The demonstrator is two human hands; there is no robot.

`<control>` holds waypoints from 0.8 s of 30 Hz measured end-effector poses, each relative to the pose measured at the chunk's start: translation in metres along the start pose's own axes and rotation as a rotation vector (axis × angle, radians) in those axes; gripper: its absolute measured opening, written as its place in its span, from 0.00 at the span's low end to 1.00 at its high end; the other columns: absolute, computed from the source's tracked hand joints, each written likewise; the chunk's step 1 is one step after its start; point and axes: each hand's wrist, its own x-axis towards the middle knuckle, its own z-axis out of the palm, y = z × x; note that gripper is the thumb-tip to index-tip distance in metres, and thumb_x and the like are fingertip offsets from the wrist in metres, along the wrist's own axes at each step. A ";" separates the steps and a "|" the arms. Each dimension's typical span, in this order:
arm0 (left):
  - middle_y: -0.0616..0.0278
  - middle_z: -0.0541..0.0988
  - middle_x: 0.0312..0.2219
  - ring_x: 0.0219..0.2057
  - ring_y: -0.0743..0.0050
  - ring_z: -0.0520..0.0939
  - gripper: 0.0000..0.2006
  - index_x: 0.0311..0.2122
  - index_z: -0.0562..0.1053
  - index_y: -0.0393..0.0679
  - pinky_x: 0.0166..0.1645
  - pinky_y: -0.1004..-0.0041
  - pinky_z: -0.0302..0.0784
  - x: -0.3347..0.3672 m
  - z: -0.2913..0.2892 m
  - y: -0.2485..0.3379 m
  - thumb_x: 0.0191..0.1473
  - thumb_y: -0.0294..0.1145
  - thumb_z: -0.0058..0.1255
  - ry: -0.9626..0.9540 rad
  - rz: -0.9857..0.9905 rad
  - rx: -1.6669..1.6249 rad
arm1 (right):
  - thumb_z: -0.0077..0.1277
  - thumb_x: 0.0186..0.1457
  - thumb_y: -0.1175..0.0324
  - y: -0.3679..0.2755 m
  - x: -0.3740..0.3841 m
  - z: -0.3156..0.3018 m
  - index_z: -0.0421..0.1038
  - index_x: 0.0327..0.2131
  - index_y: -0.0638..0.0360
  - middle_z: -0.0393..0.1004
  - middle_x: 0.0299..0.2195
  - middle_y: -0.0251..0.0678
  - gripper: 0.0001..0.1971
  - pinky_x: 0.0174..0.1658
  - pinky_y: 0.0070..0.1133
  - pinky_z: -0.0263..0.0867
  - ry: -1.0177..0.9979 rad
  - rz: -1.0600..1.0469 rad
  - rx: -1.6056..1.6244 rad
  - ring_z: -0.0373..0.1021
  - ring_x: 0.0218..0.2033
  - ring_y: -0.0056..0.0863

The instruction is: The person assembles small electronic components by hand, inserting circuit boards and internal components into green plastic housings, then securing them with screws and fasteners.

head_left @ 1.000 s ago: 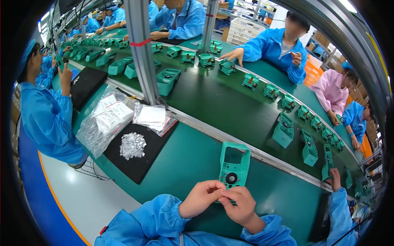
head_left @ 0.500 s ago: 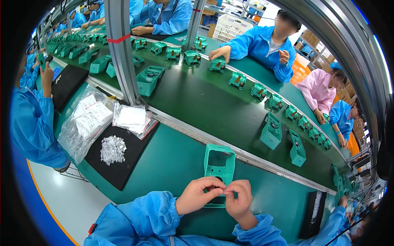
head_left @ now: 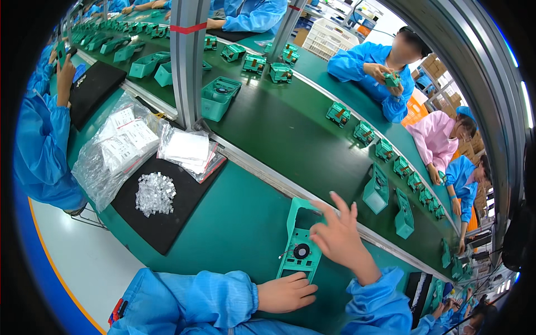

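A green plastic housing (head_left: pixel 297 237) lies on the table in front of me, with a rectangular opening at its far end. A round black speaker-like part (head_left: pixel 301 251) sits in its middle, with a thin wire at its left. My left hand (head_left: pixel 286 293) rests at the housing's near end, fingers stretched out and partly covering that edge. Over the housing's right side my right hand (head_left: pixel 341 234) is raised, its fingers spread. Its thumb and index finger come near each other, but I see nothing between them.
Left of me, a black mat (head_left: pixel 173 215) bears a pile of small clear pieces (head_left: pixel 155 194) and plastic bags with papers (head_left: pixel 131 139). Beyond the metal rail, a green conveyor (head_left: pixel 279 134) carries housings and small green units. A metal post (head_left: pixel 187 67) rises there. Co-workers sit around.
My hands were pinched together above the housing; now they are apart, the left lower, the right up and rightward. The co-worker opposite has lifted a green unit. The view has shifted slightly.
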 end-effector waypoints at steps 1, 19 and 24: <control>0.59 0.70 0.39 0.39 0.66 0.71 0.10 0.36 0.70 0.43 0.46 0.70 0.64 0.000 0.003 -0.001 0.47 0.33 0.48 0.008 0.000 -0.003 | 0.54 0.42 0.67 0.004 0.002 0.005 0.69 0.21 0.55 0.52 0.54 0.34 0.05 0.48 0.62 0.45 -0.099 -0.059 -0.002 0.41 0.59 0.46; 0.60 0.69 0.39 0.39 0.69 0.68 0.10 0.32 0.71 0.40 0.43 0.73 0.63 0.001 0.011 -0.009 0.46 0.34 0.47 -0.267 -0.039 -0.106 | 0.55 0.39 0.68 0.009 0.018 0.020 0.69 0.16 0.59 0.52 0.54 0.33 0.08 0.46 0.58 0.51 -0.179 -0.054 -0.107 0.48 0.56 0.46; 0.60 0.69 0.39 0.40 0.69 0.68 0.10 0.32 0.71 0.40 0.44 0.73 0.64 -0.001 0.009 -0.010 0.45 0.34 0.47 -0.232 -0.066 -0.129 | 0.55 0.38 0.68 0.009 0.020 0.022 0.69 0.16 0.59 0.52 0.53 0.34 0.08 0.45 0.59 0.51 -0.192 -0.019 -0.120 0.49 0.55 0.47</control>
